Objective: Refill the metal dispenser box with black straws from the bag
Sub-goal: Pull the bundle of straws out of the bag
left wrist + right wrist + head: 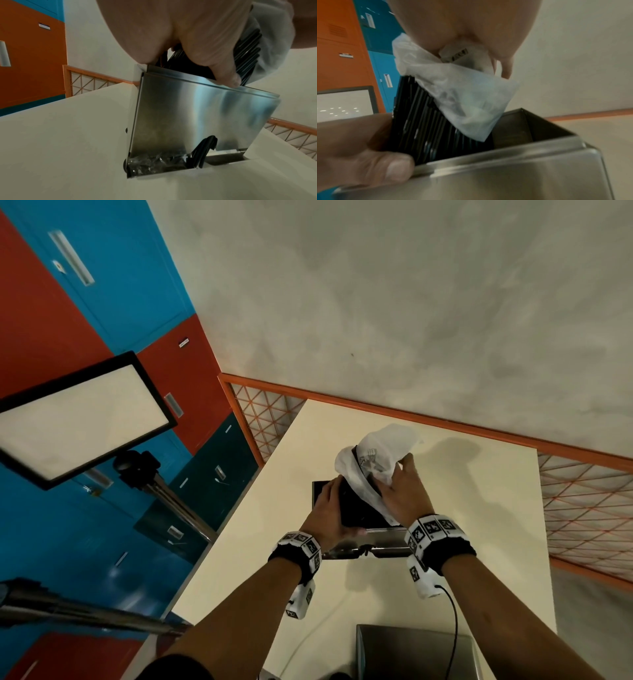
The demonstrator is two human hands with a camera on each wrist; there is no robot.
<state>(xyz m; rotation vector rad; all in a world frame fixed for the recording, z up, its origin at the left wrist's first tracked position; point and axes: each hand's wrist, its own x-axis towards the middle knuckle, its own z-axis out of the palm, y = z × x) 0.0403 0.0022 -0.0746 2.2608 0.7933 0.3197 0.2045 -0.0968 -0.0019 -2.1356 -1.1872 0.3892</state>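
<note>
The open-topped metal dispenser box point(380, 537) point(205, 115) point(522, 169) stands on the cream table point(479, 525). A bundle of black straws point(356, 508) point(248, 54) point(426, 128) leans into its open top, its upper end still inside the white plastic bag point(376, 457) point(458, 97). My left hand point(334, 508) point(368, 155) grips the bare lower part of the bundle at the box's rim, thumb point(223, 65) in front. My right hand point(397, 487) point(471, 33) pinches the bag above the box. A few straws point(202, 152) show in the box's bottom slot.
A grey laptop-like object point(414, 652) and a black cable point(455, 625) lie at the table's near edge. An orange railing point(411, 416) runs behind the table. Left of the table stand a light panel point(82, 419) on a tripod and coloured lockers point(68, 302).
</note>
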